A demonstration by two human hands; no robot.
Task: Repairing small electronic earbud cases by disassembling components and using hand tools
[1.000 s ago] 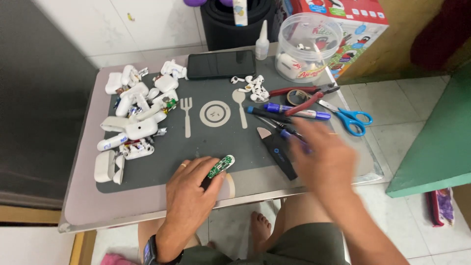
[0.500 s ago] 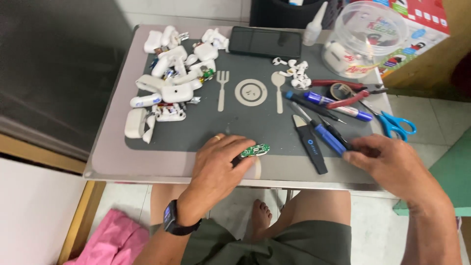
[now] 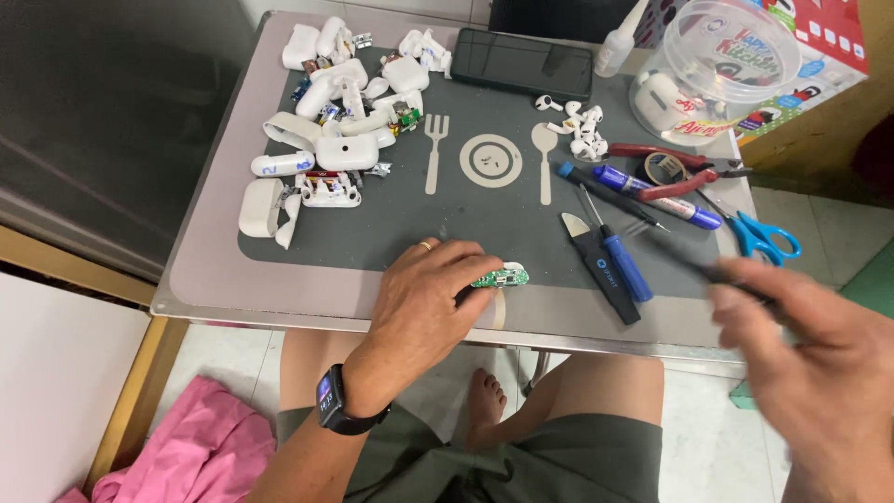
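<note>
Even daylight, motion-blurred right edge

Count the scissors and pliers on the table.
2: blue-handled scissors at the table's right edge, and red-handled pliers just left of them, beside the tape roll. More may be hidden behind the right hand.

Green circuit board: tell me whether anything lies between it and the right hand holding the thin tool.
Nothing visible blocks the way. The green circuit board sits under the left hand's fingers at the mat's near edge; the right hand holds a thin dark tool off to the side. The blue-handled tools lie just behind that line.
</note>
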